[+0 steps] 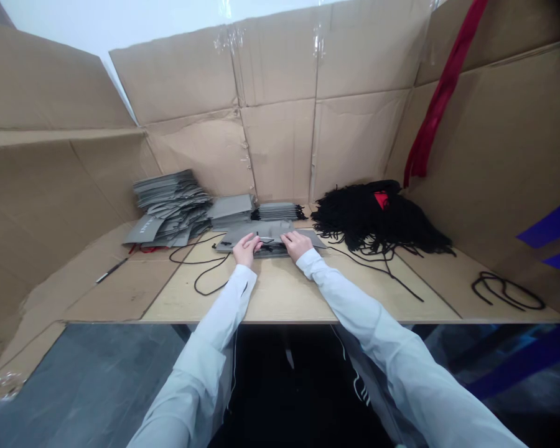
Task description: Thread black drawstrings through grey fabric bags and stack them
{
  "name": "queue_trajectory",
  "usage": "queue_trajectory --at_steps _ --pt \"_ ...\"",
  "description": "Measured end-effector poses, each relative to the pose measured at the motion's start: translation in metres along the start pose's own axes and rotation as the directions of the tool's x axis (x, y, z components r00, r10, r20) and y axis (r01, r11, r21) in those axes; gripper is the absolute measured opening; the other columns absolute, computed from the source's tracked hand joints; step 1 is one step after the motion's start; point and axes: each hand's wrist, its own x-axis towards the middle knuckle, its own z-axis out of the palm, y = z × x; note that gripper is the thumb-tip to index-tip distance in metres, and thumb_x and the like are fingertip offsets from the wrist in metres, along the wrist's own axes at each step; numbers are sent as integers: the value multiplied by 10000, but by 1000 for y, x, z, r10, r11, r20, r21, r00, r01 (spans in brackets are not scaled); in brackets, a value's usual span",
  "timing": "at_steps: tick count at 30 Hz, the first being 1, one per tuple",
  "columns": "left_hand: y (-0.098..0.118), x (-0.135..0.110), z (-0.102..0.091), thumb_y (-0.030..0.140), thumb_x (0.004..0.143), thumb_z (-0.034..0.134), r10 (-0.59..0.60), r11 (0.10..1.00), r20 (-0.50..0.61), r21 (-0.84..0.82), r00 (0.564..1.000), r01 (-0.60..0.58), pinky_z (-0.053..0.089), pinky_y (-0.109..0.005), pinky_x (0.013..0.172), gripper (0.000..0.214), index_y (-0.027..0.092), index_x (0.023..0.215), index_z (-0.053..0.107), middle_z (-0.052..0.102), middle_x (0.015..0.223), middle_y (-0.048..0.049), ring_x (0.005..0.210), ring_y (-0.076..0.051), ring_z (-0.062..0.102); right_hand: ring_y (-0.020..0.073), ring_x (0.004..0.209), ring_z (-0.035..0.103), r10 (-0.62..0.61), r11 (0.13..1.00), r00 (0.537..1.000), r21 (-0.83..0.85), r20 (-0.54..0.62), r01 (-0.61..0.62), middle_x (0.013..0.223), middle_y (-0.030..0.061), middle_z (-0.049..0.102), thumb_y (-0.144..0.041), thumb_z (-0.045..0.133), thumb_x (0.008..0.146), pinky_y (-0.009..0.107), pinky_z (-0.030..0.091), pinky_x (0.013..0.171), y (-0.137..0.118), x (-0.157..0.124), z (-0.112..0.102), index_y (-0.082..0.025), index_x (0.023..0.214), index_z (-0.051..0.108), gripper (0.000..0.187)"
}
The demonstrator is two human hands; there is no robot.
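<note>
A flat grey paper bag (270, 234) lies on the wooden table (284, 292) in front of me. My left hand (245, 248) rests on its left near edge, fingers curled and pinching what looks like a thin black cord (266, 239). My right hand (295, 244) presses on the bag's right part, fingers bent down onto it. Both arms are in white sleeves. A loose black cord (204, 269) trails on the table left of my left hand.
A stack of grey bags (172, 202) stands at the back left, two smaller stacks (254, 211) in the middle. A heap of black cords (378, 218) lies back right, a cord loop (506, 291) far right, a pen (112, 270) left. Cardboard walls (280, 112) enclose the table.
</note>
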Motion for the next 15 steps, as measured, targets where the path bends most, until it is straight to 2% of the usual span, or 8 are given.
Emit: queue_trajectory --at_steps 3,6,8,11,13,15 --pt "1 -2 1 127 607 654 12 1000 39 1 999 -12 491 -252 692 429 43 1008 530 623 661 -57 604 -117 612 169 799 452 -2 1000 1000 5 -16 2 903 91 589 -139 324 833 273 277 615 1 0 0 -148 1022 567 308" --pt "1 -3 1 144 601 661 64 998 122 -1 991 -64 499 -283 710 609 114 1167 437 624 691 -29 607 -119 615 165 793 448 -17 1000 999 5 -35 17 894 87 590 -136 328 831 275 270 624 1 0 1 -156 1013 572 305" --pt "-1 -2 1 155 583 673 92 996 165 1 982 -94 501 -296 717 636 152 1174 440 627 735 -25 616 -118 615 165 793 445 -24 1000 999 4 -46 24 890 89 589 -139 332 832 276 265 632 1 0 2 -157 1005 575 299" --pt "-5 2 0 169 566 680 77 997 183 -4 980 -78 490 -290 749 405 92 953 587 630 751 -46 646 -120 611 170 803 441 -22 1000 998 3 -58 22 896 95 587 -146 330 835 280 258 640 2 0 3 -158 1001 577 298" --pt "-8 4 0 171 578 670 28 999 189 -24 982 -24 481 -289 765 255 64 803 616 633 729 -57 638 -118 608 174 813 439 -22 1000 998 5 -58 23 903 98 586 -147 323 838 284 257 649 3 0 3 -159 1001 578 303" --pt "-10 4 0 155 596 657 -46 997 196 -44 980 55 475 -294 773 174 54 731 614 633 688 -57 614 -113 603 174 815 437 -35 999 998 10 -45 36 902 99 585 -147 316 841 286 260 662 5 0 3 -159 999 580 307"
